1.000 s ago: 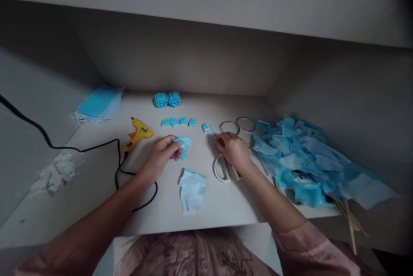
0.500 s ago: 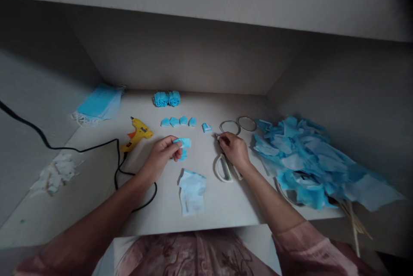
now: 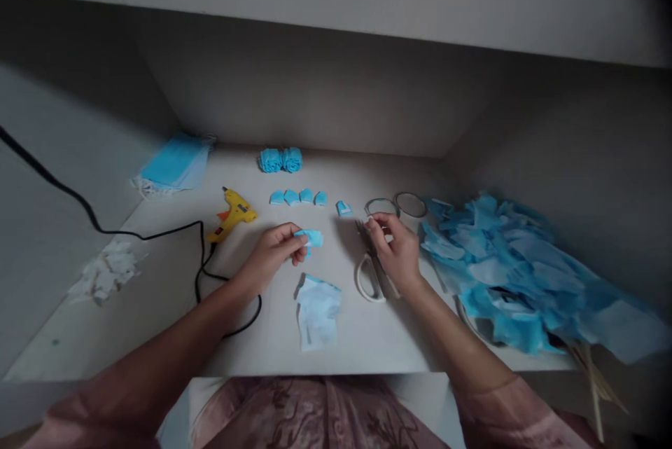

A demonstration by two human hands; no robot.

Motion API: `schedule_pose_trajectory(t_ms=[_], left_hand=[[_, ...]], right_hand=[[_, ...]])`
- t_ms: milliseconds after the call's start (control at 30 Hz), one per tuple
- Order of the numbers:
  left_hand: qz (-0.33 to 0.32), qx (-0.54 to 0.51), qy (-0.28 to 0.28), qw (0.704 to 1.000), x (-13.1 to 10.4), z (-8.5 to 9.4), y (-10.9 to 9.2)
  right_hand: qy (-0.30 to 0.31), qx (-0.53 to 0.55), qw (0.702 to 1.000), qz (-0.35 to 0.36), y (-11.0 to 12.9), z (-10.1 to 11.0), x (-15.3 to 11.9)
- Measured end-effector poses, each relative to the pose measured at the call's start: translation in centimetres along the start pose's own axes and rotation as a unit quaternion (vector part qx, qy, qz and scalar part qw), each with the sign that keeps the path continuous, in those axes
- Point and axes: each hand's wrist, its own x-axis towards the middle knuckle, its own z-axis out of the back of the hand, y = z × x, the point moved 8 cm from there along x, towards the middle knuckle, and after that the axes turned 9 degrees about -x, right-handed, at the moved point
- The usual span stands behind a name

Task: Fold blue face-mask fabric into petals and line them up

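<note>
My left hand (image 3: 276,249) pinches a small light-blue fabric piece (image 3: 311,238) between thumb and fingers, with a bit of blue hanging below it. My right hand (image 3: 395,246) is closed in a pinch just above the scissors (image 3: 370,281). A small pale bit shows at its fingertips, too small to name. The scissors lie on the table with their white handles toward me, partly covered by this hand. Nearer me, between my arms, lies a larger pale-blue cut piece of fabric (image 3: 318,312). Beyond my hands are several small blue petal-shaped pieces (image 3: 291,197) in a row and a folded blue piece (image 3: 344,208).
Two blue fabric roses (image 3: 281,160) stand at the back. At left are face masks (image 3: 176,162), a yellow glue gun (image 3: 234,214) with a black cord (image 3: 152,232), and white scraps (image 3: 108,272). Two rings (image 3: 410,204) and a blue fabric heap (image 3: 514,253) lie right.
The view has shifted, so things appear a little further right. My right hand has risen slightly off the scissors, its fingers pinched. My left hand still holds the blue fabric piece.
</note>
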Motion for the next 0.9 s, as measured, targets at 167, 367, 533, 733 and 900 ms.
schedule_pose_trajectory(t_ms=[167, 367, 533, 733, 900], left_hand=[[0.0, 0.005, 0.012, 1.0, -0.1, -0.1, 0.2], [0.0, -0.015, 0.027, 1.0, -0.2, -0.3, 0.2], [0.008, -0.035, 0.03, 0.999, -0.3, -0.5, 0.0], [0.013, -0.066, 0.042, 0.997, -0.1, -0.4, 0.5], [0.011, -0.082, 0.041, 0.996, 0.2, -0.2, 0.7]], right_hand=[[0.011, -0.025, 0.963, 0.27, 8.2, 0.5, -1.7], [-0.022, -0.06, 0.929, 0.366, 10.7, 0.0, -2.6], [-0.033, 0.001, 0.955, 0.293, 9.9, 0.2, -1.5], [0.133, 0.252, 0.959, 0.006, 6.7, -3.7, 0.8], [0.2, 0.343, 0.918, -0.027, 6.3, -6.0, 0.7]])
